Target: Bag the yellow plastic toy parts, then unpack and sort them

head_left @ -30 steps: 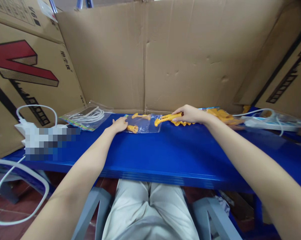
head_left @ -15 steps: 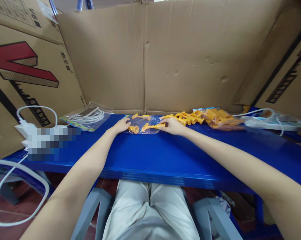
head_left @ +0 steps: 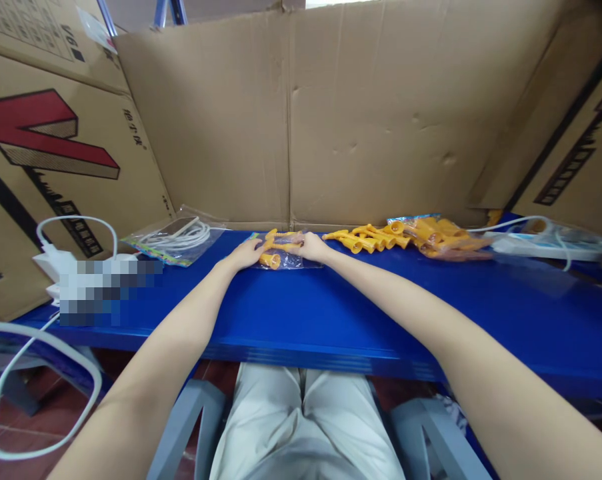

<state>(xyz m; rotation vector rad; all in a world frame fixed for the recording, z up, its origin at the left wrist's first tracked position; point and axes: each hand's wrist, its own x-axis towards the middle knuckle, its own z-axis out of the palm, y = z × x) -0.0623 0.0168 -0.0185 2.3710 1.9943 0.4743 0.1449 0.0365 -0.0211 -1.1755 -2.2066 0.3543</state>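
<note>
My left hand [head_left: 245, 254] is closed at the left edge of a clear plastic bag [head_left: 303, 262] that lies flat on the blue table. Against the bag's right part, my right hand [head_left: 313, 247] pinches the end of a yellow horn-shaped plastic piece [head_left: 283, 246]. That piece lies across the bag, its left end close to my left fingers. Near it in the bag rests another yellow piece with its round open mouth [head_left: 270, 261] facing me. Part of the bag and the pieces is hidden behind my fingers.
Right of my hands lies a row of yellow horn-shaped pieces [head_left: 368, 238], then a filled bag [head_left: 438, 239] of them. A bagged white cable [head_left: 178, 233] and a white power strip [head_left: 61, 263] sit left. Cardboard [head_left: 291, 120] walls the back of the blue table [head_left: 305, 313].
My right hand has moved left over the bag, carrying the yellow horn-shaped piece toward my left hand. My left hand has shifted only slightly.
</note>
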